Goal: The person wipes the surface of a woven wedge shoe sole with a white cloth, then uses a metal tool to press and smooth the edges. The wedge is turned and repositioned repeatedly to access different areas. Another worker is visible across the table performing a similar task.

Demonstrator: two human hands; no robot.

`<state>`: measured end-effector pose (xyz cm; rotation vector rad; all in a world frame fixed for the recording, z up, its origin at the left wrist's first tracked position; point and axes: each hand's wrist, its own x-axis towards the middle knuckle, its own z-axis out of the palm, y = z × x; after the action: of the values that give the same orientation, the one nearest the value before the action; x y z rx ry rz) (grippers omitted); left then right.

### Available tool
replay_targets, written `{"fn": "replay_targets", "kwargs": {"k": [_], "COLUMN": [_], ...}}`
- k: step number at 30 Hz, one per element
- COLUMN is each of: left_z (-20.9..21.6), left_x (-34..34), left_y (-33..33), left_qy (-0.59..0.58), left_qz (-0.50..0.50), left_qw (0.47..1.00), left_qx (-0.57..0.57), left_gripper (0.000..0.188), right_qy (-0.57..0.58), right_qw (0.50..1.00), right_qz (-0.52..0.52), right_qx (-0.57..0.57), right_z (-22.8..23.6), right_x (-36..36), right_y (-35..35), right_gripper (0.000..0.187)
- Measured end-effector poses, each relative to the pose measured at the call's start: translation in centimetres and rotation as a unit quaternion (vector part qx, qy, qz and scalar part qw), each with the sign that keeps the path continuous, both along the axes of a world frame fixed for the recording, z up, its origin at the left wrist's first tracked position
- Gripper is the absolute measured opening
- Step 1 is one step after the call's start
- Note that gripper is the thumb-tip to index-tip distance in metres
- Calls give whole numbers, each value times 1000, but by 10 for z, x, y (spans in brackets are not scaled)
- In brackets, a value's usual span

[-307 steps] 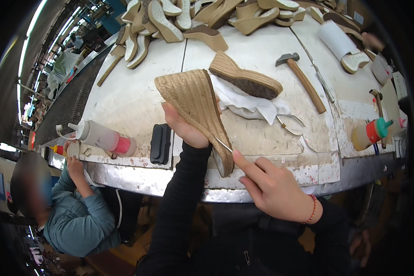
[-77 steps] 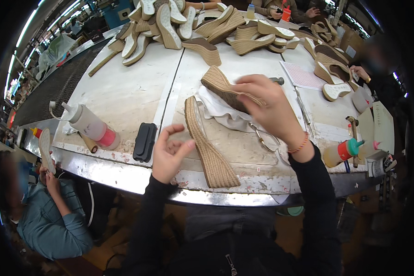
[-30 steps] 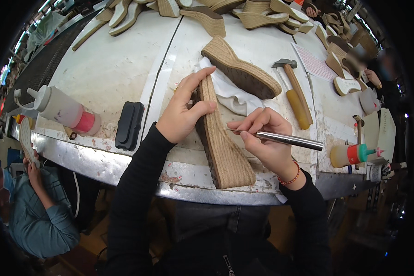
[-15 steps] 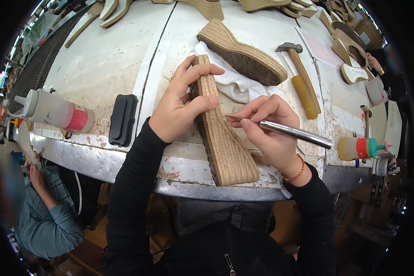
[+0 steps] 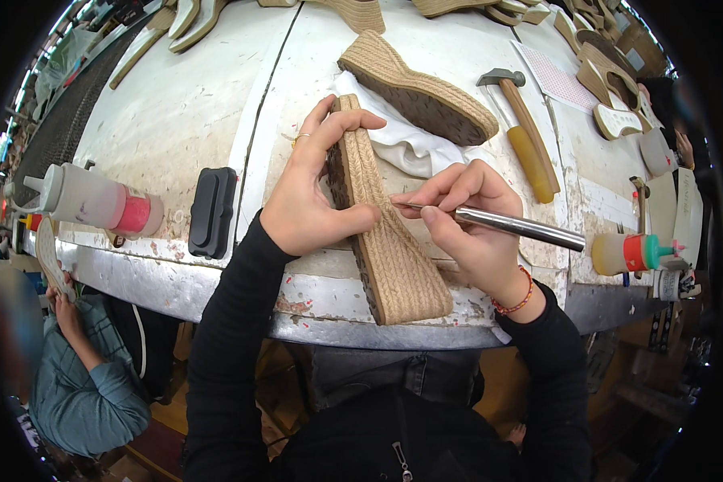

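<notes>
A wedge shoe sole [image 5: 402, 257] wrapped in braided tan rope lies on its side at the table's front edge, its dark underside turned left. My left hand [image 5: 313, 185] grips its narrow upper end, fingers over the top and thumb on the braid. In my right hand [image 5: 478, 225] is a slim metal-handled tool [image 5: 530, 229], pinched near its thin tip; the tip meets or nearly meets the braid, and my fingers partly hide it. Beyond them a second rope-covered wedge sole [image 5: 418, 92] rests on a white cloth [image 5: 410, 153].
A hammer [image 5: 530, 136] lies to the right beside a yellow handle. Left are a black case [image 5: 213, 213] and a squeeze bottle [image 5: 96, 201]; right, a green-capped bottle [image 5: 627, 253]. More wedge soles [image 5: 353, 12] line the far side. A co-worker [image 5: 88, 377] sits at left, holding a sole.
My left thumb has slid a little down along the braid, and the hand has opened slightly wider. My right hand and its tool have barely moved.
</notes>
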<state>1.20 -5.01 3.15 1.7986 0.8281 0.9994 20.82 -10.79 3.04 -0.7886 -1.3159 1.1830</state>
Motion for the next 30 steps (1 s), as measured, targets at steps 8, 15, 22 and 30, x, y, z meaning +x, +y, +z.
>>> {"fn": "replay_targets", "kwargs": {"k": [8,15,22,30], "left_z": [0,0,-1,-2], "left_x": [2,0,1,2], "left_y": [1,-1,-1,-2], "left_qy": [-40,7,12,11], "left_qz": [16,-7,-7,-2], "left_qw": [995,1000,1000,1000], "left_qx": [-85,-12,1,6], "left_gripper": [57,63,64,66], "right_qy": [-90,-100,-26,-50], "right_qw": [994,993,998,997], "right_qz": [25,4,44,42], "right_qx": [55,55,-31,-27], "right_z": [-1,1,0,1], "right_x": [2,-3,5,3], "right_y": [1,0,4,4], "right_gripper": [16,16,16,17]}}
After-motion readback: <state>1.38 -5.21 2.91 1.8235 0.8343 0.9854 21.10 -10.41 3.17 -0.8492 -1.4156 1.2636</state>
